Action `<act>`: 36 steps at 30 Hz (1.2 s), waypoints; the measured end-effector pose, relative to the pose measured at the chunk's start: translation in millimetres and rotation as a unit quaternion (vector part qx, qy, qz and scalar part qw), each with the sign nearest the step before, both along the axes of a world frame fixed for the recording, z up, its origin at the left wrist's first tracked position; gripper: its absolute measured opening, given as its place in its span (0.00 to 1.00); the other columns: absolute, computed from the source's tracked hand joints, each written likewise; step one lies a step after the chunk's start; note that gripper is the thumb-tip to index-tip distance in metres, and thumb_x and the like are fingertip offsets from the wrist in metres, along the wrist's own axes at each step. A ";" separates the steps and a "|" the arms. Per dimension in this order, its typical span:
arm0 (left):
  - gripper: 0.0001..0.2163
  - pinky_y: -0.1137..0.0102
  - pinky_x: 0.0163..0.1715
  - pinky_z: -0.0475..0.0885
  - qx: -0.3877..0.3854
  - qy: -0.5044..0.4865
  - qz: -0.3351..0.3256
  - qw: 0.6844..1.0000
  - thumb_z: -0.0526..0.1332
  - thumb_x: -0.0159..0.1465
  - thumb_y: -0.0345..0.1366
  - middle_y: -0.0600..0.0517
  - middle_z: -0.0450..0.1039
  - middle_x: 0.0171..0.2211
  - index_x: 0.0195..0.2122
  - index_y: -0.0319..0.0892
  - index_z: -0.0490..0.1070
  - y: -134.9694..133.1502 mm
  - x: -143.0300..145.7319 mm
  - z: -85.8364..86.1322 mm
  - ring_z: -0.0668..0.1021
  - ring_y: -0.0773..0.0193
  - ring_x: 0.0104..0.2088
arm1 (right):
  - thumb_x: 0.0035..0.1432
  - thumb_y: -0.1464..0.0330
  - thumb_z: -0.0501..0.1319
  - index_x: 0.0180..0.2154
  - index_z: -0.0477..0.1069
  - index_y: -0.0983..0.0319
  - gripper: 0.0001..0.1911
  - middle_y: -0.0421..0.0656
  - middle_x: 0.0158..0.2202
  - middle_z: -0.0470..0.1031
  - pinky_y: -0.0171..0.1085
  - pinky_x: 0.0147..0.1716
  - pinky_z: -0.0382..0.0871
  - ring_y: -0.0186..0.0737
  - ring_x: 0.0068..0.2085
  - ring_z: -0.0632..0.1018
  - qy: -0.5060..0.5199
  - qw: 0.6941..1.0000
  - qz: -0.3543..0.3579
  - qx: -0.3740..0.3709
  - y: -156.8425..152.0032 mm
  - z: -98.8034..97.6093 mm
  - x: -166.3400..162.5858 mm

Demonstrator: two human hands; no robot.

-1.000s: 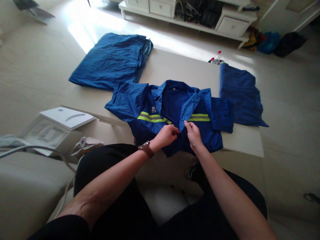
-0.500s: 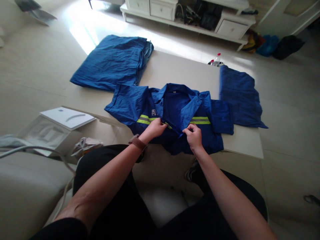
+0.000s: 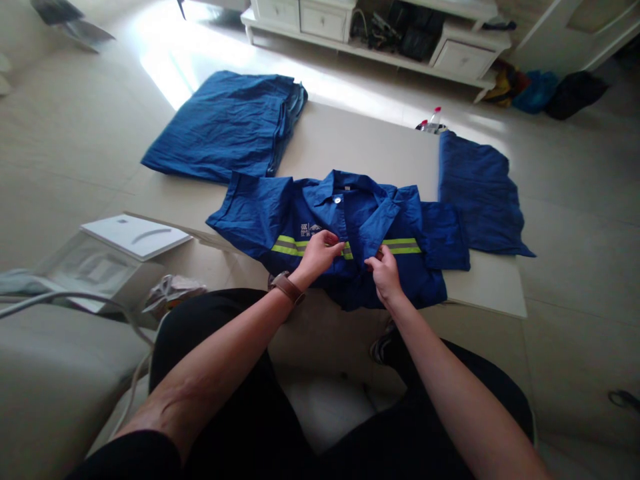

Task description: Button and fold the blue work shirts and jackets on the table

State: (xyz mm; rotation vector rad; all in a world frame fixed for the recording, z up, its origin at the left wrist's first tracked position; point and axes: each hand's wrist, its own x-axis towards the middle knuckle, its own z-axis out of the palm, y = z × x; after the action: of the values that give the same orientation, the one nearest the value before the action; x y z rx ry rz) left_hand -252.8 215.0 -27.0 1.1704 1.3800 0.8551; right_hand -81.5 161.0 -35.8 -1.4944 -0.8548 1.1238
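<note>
A blue work jacket (image 3: pixel 280 210) with yellow and grey reflective bands lies spread on the low table (image 3: pixel 350 133), its collar toward the far side and its lower edge hanging over the near edge. My left hand (image 3: pixel 323 251) pinches the front edge on the left, just below the white print on the chest. On the opposite front edge, beside the reflective band, my right hand (image 3: pixel 384 270) is closed on the cloth. The two front panels lie close together between my hands. A pale button shows below the collar. My fingertips are partly hidden in the folds.
A folded stack of blue cloth (image 3: pixel 220 127) sits at the table's far left, and another folded blue garment (image 3: pixel 480 193) at the right end. Bottles with red caps (image 3: pixel 435 120) stand behind the table. A white box (image 3: pixel 135 235) rests at the left, near the sofa (image 3: pixel 50 373).
My left hand has moved right and slightly up, drawing the left front panel toward the right one. More chest print and the collar button now show. My right hand has shifted only slightly.
</note>
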 end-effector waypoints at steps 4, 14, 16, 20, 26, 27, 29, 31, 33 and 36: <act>0.06 0.71 0.30 0.69 0.025 0.030 -0.027 0.999 0.67 0.62 0.33 0.53 0.75 0.26 0.30 0.40 0.72 -2.4 1.8 5.5 0.77 0.65 0.28 | 0.49 0.60 0.65 0.39 0.71 0.58 0.15 0.43 0.36 0.79 0.42 0.39 0.73 0.44 0.36 0.78 -0.067 0.997 -0.010 0.031 -2.0 1.5 -0.8; 0.06 0.68 0.36 0.67 0.254 0.291 -0.134 0.913 0.59 0.69 0.31 0.49 0.76 0.36 0.38 0.43 0.76 -22.0 -0.1 36.8 0.77 0.61 0.35 | 0.55 0.62 0.64 0.44 0.75 0.61 0.15 0.42 0.34 0.77 0.37 0.29 0.67 0.36 0.26 0.70 -0.227 0.971 0.008 0.076 -12.2 17.3 -4.9; 0.07 0.68 0.35 0.66 0.256 0.326 -0.156 0.897 0.57 0.71 0.32 0.48 0.76 0.37 0.40 0.43 0.76 -24.3 0.1 39.5 0.77 0.61 0.35 | 0.55 0.64 0.63 0.44 0.75 0.61 0.14 0.42 0.34 0.76 0.37 0.29 0.66 0.35 0.25 0.68 -0.254 0.962 0.026 0.094 -14.2 20.7 -6.7; 0.09 0.68 0.35 0.66 0.256 0.340 -0.183 0.886 0.56 0.73 0.33 0.48 0.75 0.38 0.40 0.43 0.76 -26.3 2.3 41.6 0.77 0.61 0.35 | 0.55 0.66 0.63 0.43 0.76 0.61 0.12 0.42 0.34 0.75 0.38 0.30 0.67 0.35 0.26 0.68 -0.297 0.945 0.057 0.128 -15.6 25.3 -8.8; 0.10 0.68 0.34 0.66 0.254 0.330 -0.208 0.885 0.55 0.74 0.34 0.49 0.76 0.39 0.41 0.43 0.76 -27.4 3.9 40.6 0.77 0.61 0.35 | 0.57 0.68 0.62 0.43 0.76 0.60 0.11 0.42 0.36 0.74 0.38 0.30 0.66 0.35 0.26 0.70 -0.315 0.935 0.076 0.147 -15.9 24.0 -8.5; 0.10 0.68 0.34 0.66 0.256 0.333 -0.211 0.883 0.55 0.74 0.34 0.48 0.76 0.39 0.41 0.43 0.76 -27.4 3.7 40.3 0.77 0.61 0.35 | 0.57 0.68 0.62 0.43 0.76 0.60 0.11 0.42 0.36 0.74 0.38 0.30 0.66 0.35 0.26 0.70 -0.317 0.933 0.079 0.149 -16.1 23.9 -8.5; 0.10 0.68 0.33 0.65 0.259 0.338 -0.219 0.878 0.54 0.74 0.35 0.48 0.75 0.38 0.41 0.43 0.76 -27.3 2.9 39.7 0.76 0.61 0.34 | 0.58 0.67 0.63 0.43 0.76 0.60 0.10 0.42 0.37 0.75 0.38 0.30 0.67 0.35 0.26 0.70 -0.320 0.931 0.085 0.154 -16.2 24.0 -8.6; 0.10 0.68 0.33 0.65 0.261 0.336 -0.225 0.876 0.54 0.74 0.34 0.49 0.75 0.38 0.41 0.43 0.76 -26.7 1.9 39.0 0.76 0.61 0.34 | 0.61 0.65 0.63 0.42 0.76 0.59 0.09 0.43 0.37 0.76 0.39 0.32 0.68 0.37 0.27 0.70 -0.322 0.928 0.091 0.163 -15.8 24.2 -8.5; 0.11 0.69 0.34 0.66 0.263 0.325 -0.229 0.879 0.54 0.74 0.33 0.48 0.75 0.37 0.41 0.42 0.76 -25.8 1.2 38.4 0.76 0.61 0.35 | 0.65 0.63 0.60 0.42 0.76 0.59 0.09 0.44 0.39 0.77 0.40 0.35 0.70 0.40 0.32 0.74 -0.318 0.928 0.095 0.171 -15.0 23.9 -7.8; 0.10 0.69 0.37 0.68 0.269 0.289 -0.241 0.887 0.54 0.73 0.32 0.48 0.76 0.37 0.39 0.41 0.75 -24.8 1.5 37.0 0.77 0.62 0.36 | 0.68 0.62 0.57 0.41 0.76 0.58 0.10 0.44 0.38 0.77 0.41 0.37 0.70 0.42 0.35 0.76 -0.300 0.935 0.097 0.163 -13.9 22.7 -5.7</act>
State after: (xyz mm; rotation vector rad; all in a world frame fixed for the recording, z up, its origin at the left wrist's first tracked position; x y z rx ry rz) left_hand -251.2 190.2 10.1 2.2303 1.2314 0.5478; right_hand -87.2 147.1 -13.1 -1.5032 -1.5558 0.6054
